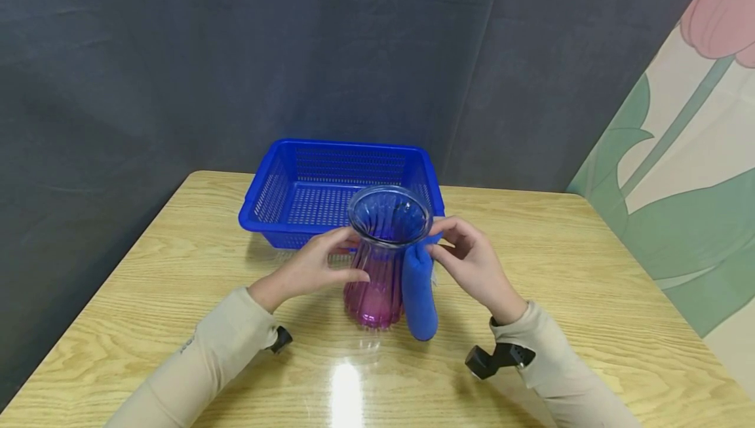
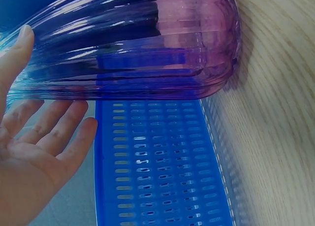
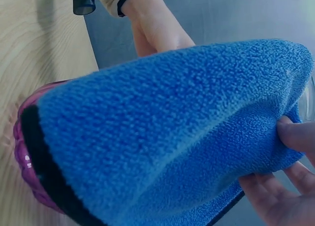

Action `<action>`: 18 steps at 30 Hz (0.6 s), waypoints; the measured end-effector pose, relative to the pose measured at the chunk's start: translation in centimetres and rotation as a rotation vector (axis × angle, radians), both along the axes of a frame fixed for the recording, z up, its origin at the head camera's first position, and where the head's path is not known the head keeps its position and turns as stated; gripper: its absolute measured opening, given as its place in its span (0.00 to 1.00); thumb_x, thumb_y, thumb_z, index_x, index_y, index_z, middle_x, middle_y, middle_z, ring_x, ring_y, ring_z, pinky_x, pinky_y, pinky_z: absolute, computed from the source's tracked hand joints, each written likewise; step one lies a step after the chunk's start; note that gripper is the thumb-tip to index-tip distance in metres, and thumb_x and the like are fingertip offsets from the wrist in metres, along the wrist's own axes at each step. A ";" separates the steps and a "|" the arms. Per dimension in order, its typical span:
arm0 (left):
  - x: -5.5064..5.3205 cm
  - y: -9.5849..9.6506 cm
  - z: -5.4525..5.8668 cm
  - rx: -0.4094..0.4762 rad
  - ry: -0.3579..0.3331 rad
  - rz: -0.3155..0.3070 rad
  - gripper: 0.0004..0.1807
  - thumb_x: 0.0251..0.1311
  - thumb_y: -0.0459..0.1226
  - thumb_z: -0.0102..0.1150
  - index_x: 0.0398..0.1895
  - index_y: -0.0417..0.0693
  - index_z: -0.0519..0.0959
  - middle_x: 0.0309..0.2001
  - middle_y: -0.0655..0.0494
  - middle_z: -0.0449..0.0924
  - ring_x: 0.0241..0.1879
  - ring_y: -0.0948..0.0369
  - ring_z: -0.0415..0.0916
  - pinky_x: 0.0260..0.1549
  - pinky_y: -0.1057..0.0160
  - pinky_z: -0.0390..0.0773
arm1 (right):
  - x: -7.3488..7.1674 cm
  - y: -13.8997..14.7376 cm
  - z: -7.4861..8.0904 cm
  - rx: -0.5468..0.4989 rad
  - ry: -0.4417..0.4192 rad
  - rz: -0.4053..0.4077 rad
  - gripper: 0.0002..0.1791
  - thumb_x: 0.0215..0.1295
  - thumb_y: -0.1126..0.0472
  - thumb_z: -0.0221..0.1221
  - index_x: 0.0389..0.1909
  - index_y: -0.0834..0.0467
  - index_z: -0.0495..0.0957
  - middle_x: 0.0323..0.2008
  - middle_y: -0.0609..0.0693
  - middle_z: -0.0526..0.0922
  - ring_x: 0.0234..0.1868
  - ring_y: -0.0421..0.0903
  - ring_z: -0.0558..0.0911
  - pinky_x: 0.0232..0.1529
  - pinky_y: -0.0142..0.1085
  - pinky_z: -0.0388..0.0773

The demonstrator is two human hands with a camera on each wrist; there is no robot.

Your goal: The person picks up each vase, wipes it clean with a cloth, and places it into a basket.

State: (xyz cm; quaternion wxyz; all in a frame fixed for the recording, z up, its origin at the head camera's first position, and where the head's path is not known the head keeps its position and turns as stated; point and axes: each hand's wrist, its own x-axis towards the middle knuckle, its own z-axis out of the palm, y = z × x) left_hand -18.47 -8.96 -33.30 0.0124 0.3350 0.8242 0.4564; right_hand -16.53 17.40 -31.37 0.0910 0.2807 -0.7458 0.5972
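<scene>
A ribbed glass vase (image 1: 377, 284), blue at its flared rim and pink-purple toward the base, stands upright on the wooden table. My left hand (image 1: 321, 264) is at its left side, thumb in front and fingers toward the back. In the left wrist view those fingers (image 2: 59, 122) are fairly straight, their tips by the glass; firm contact cannot be told. My right hand (image 1: 472, 264) pinches a fluffy blue cloth (image 1: 419, 297) with a dark edge near the vase's neck. The cloth hangs down along the vase's right side and hides much of it in the right wrist view (image 3: 162, 117).
A blue perforated plastic basket (image 1: 259, 226) sits behind the vase, near the table's back edge. A dark curtain (image 1: 295, 54) hangs behind the table (image 1: 590, 297). To the right is a wall with a painted tulip (image 1: 684, 126).
</scene>
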 end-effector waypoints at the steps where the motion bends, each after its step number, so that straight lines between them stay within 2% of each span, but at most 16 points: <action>1: 0.0 0.0 0.0 0.000 0.001 0.000 0.36 0.47 0.38 0.70 0.62 0.42 0.68 0.55 0.44 0.76 0.55 0.50 0.76 0.57 0.56 0.77 | 0.0 0.0 0.0 -0.008 0.001 -0.005 0.12 0.59 0.76 0.56 0.39 0.58 0.74 0.44 0.34 0.79 0.49 0.31 0.78 0.43 0.23 0.81; 9: 0.0 0.0 -0.1 0.008 0.010 -0.005 0.36 0.46 0.37 0.70 0.61 0.41 0.69 0.55 0.44 0.77 0.55 0.50 0.76 0.58 0.56 0.77 | 0.0 0.2 0.2 -0.084 0.005 -0.029 0.19 0.58 0.79 0.54 0.37 0.49 0.75 0.46 0.35 0.79 0.47 0.31 0.79 0.32 0.20 0.77; 18: -0.1 0.0 -0.2 0.002 0.025 -0.001 0.38 0.46 0.36 0.70 0.63 0.40 0.67 0.55 0.43 0.77 0.55 0.49 0.76 0.57 0.56 0.77 | 0.0 0.3 0.5 -0.097 -0.003 -0.054 0.20 0.58 0.79 0.54 0.38 0.49 0.75 0.49 0.34 0.79 0.53 0.31 0.78 0.32 0.20 0.74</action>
